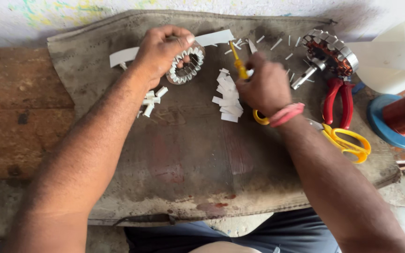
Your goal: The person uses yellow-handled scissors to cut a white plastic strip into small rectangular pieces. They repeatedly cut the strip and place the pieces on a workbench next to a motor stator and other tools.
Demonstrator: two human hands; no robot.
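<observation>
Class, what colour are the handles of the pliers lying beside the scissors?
Red, seen in the head view: pliers, scissors.

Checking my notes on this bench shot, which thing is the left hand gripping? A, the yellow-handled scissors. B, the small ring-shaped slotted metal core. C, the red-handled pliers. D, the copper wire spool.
B: the left hand closes around the ring-shaped slotted core near the top of the mat, while pliers, scissors and spool lie untouched at the right.
</observation>
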